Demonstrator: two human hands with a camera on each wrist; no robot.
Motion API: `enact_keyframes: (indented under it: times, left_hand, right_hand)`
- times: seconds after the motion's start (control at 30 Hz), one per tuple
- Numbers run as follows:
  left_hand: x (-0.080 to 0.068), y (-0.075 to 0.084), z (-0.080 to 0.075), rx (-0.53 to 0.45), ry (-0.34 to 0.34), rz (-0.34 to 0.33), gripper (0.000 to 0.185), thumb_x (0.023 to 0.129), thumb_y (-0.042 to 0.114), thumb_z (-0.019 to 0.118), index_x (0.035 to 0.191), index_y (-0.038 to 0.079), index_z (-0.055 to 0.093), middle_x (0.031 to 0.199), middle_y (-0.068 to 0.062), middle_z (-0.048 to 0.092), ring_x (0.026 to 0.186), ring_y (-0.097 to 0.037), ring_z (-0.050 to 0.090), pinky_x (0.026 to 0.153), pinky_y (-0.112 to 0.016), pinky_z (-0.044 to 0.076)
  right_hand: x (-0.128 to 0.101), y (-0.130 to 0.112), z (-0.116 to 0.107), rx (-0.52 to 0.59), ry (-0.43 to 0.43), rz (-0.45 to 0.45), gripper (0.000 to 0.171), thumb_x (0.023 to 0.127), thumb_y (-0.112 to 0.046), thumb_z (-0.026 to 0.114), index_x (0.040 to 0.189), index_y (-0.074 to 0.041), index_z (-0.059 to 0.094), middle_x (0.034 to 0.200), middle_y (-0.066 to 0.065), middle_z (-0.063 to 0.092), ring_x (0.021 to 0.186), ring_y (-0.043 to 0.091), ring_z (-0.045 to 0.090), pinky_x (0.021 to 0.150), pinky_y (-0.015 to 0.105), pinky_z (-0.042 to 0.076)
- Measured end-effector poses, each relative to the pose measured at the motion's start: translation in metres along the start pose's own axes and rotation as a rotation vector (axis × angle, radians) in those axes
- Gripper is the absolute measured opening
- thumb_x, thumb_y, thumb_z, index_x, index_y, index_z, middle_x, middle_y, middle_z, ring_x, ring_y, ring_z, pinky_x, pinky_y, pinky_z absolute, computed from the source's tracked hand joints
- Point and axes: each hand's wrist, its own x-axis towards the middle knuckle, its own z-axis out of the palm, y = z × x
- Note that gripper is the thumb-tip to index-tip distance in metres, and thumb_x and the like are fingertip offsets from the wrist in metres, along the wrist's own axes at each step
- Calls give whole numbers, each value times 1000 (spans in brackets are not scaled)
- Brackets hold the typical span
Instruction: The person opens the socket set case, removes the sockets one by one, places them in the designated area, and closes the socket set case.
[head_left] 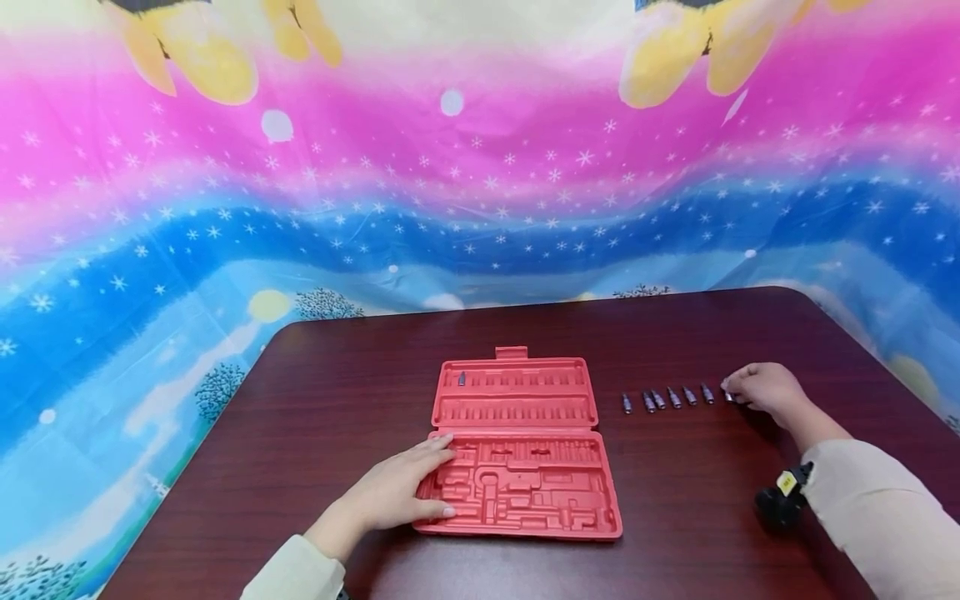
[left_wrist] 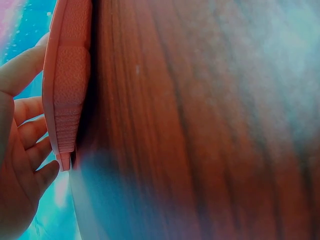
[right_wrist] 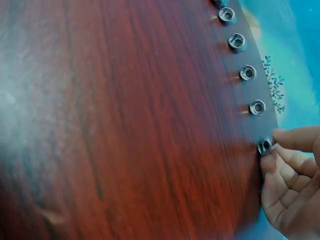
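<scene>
Fingers point(right_wrist: 292, 140) of the right hand point(head_left: 765, 387) curled, pinching the last socket point(right_wrist: 264, 146) at the right end of the row point(head_left: 667, 398), near the far right part of the table point(head_left: 337, 375). Fingers of the left hand point(head_left: 397, 492) lying almost straight and relaxed, pressing flat on the near left corner of the red case point(head_left: 521, 446), holding nothing. Case lying open in the middle of the table, well apart from the row; one small bit point(head_left: 461, 379) sitting in the far half, upper left slot, all other slots looking empty. Other sockets standing just beside each other in a line, not touching as far as can be seen. Possible trouble, judged from this only: a small, smooth, round piece held only at the fingertips, so easy to slip; once dropped, likely to roll toward the right edge and off the table. Also a risk of brushing the next socket with the knuckles while lifting, tipping it and then its neighbours. Case light and thin, so a weaker press by the left hand could let it slide or tilt when something is pushed into a slot. Exact depth of the pinch hard to tell, since the wrist view shows only the open end of the socket.
</scene>
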Motion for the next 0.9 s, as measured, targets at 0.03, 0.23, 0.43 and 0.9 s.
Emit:
enact_keyframes:
  times: [0.03,0.23,0.43,0.9]
  left_hand:
    - [0,0,0,0,0,0,72,72,56,56,127,12,44,137,-2,29,124,-19,26,95,-40,30]
    - [0,0,2,1,5,3,71,72,56,57,126,12,44,137,-2,30,125,-19,25,95,-39,30]
    - [1,0,2,1,8,3,71,72,55,57,126,12,45,136,-2,31,124,-19,26,95,-38,30]
    - [1,0,2,-12,-1,-7,71,72,56,57,126,13,45,137,-1,30,125,-18,25,95,-39,29]
  right_hand:
    - [0,-1,0,-6,2,2,29,86,-14,46,95,12,56,81,8,57,70,18,52,61,32,47]
    - [-3,-3,0,-27,6,18,24,85,-10,47,89,11,57,75,7,55,68,22,48,58,32,44]
    - [-1,-1,-1,-31,0,11,23,83,-9,47,88,11,56,81,8,57,69,22,48,59,32,46]
    - [-5,0,-1,-2,-8,-10,27,85,-11,45,95,14,50,89,17,57,76,25,53,65,37,48]
